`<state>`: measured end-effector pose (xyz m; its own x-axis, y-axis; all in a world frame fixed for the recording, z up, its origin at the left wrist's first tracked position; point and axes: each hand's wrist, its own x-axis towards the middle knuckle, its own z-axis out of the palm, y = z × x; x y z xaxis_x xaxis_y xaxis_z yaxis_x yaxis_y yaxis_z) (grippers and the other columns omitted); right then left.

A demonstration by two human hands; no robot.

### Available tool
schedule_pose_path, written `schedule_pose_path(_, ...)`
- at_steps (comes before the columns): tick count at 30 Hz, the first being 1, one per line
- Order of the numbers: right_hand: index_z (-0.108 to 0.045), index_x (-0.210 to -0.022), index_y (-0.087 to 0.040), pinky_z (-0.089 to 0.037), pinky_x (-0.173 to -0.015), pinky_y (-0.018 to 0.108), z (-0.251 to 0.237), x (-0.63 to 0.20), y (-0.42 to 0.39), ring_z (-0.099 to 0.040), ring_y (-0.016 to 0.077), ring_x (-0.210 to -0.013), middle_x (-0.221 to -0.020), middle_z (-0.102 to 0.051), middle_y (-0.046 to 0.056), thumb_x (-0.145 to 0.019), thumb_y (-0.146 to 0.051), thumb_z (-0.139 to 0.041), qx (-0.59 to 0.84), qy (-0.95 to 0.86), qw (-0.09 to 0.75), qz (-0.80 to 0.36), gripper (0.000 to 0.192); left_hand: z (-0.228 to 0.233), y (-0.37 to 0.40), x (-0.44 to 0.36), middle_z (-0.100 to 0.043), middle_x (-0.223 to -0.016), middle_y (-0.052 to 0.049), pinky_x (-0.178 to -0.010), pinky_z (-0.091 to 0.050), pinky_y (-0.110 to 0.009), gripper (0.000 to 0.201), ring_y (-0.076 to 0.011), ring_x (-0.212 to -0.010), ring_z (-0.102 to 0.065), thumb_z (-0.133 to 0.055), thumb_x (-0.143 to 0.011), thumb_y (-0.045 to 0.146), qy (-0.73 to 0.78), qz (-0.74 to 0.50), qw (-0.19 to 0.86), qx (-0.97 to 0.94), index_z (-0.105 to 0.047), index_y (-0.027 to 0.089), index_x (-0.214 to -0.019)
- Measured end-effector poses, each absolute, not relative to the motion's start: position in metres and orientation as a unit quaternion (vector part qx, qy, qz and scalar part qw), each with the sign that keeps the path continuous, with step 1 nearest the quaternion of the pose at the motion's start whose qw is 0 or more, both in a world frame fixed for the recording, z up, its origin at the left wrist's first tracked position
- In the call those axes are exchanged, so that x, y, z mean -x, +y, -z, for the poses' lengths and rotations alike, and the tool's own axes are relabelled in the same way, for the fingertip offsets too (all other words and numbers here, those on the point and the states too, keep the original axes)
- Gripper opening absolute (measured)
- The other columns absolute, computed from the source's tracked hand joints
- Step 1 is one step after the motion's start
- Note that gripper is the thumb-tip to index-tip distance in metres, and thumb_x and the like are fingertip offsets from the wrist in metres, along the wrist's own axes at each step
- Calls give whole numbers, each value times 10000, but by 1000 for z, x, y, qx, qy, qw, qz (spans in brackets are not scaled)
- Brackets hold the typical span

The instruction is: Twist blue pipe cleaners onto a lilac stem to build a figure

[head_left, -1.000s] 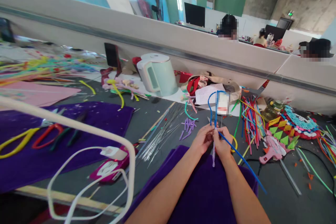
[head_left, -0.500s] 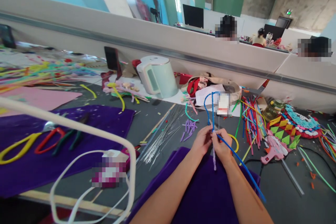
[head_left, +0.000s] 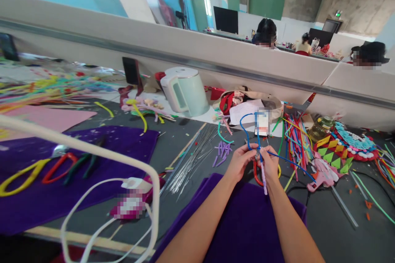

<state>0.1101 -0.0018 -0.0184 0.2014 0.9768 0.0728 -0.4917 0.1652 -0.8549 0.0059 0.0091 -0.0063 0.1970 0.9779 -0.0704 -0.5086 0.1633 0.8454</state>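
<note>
A blue pipe cleaner (head_left: 290,159) is bent into a tall loop above my hands, and its free tail runs out to the right. My left hand (head_left: 242,161) is closed in a pinch at the base of the loop. Close beside it, my right hand (head_left: 270,164) grips the blue pipe cleaner where it meets a lilac fuzzy stem (head_left: 263,180), which hangs down between the hands. A red curved handle (head_left: 256,174) shows under the hands, partly hidden. Both hands are above dark purple cloth (head_left: 243,222).
Loose wires (head_left: 191,164) and short lilac pieces (head_left: 221,152) lie left of the hands. A pink glue gun (head_left: 322,174), a bundle of coloured pipe cleaners (head_left: 296,139) and a glass jar (head_left: 322,127) are at right. A kettle (head_left: 193,92) stands behind; a white cable (head_left: 154,213) loops in front.
Both hands have shifted slightly, the right one turning. The blue tail has swung up from pointing down toward me to pointing right. The lilac stem has moved right, and the red handle now shows.
</note>
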Motion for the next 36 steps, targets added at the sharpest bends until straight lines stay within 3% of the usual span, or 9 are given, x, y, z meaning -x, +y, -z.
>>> schedule_pose_path(8, -471, -662, -190, -310, -341, 158, 14, -111, -5, -413, 49, -339, -482, -555, -62, -713, -384, -678, 381, -353, 678, -521, 289, 9, 13, -3, -612, -887, -51, -758, -439, -263, 175, -172, -865, -563, -735, -644, 280, 388, -585, 502, -505, -721, 163, -773)
schedule_pose_path(10, -471, -669, -191, -313, -343, 159, 15, -111, -5, -414, 51, -345, -485, -555, -62, -714, -395, -676, 385, -358, 676, -516, 293, 9, 13, -3, -629, -830, -44, -757, -437, -269, 170, -165, -817, -570, -731, -650, 290, 388, -577, 521, -495, -714, 159, -757)
schedule_pose_path(18, -497, -696, -184, -333, -381, 163, 21, -112, -5, -425, 53, -390, -523, -562, -55, -762, -404, -634, 403, -420, 658, -478, 267, 1, 9, -2, -571, -517, 11, -491, -345, -184, 149, -74, -481, -478, -743, -605, 247, 397, -528, 653, -371, -657, 127, -619)
schedule_pose_path(28, -534, -672, -178, -417, -510, 202, 16, -115, -6, -533, 93, -514, -566, -582, -35, -764, -362, -630, 405, -473, 640, -451, 227, 6, 15, 7, -618, -544, -17, -529, -430, -200, 142, -87, -481, -546, -762, -597, 209, 364, -477, 737, -311, -665, 111, -632)
schedule_pose_path(36, -483, -671, -181, -347, -399, 164, 16, -115, -2, -494, 69, -430, -542, -597, -34, -740, -358, -664, 355, -389, 660, -536, 262, 2, 13, 6, -660, -619, -46, -585, -463, -202, 139, -101, -542, -596, -733, -618, 171, 310, -474, 763, -312, -689, 94, -726)
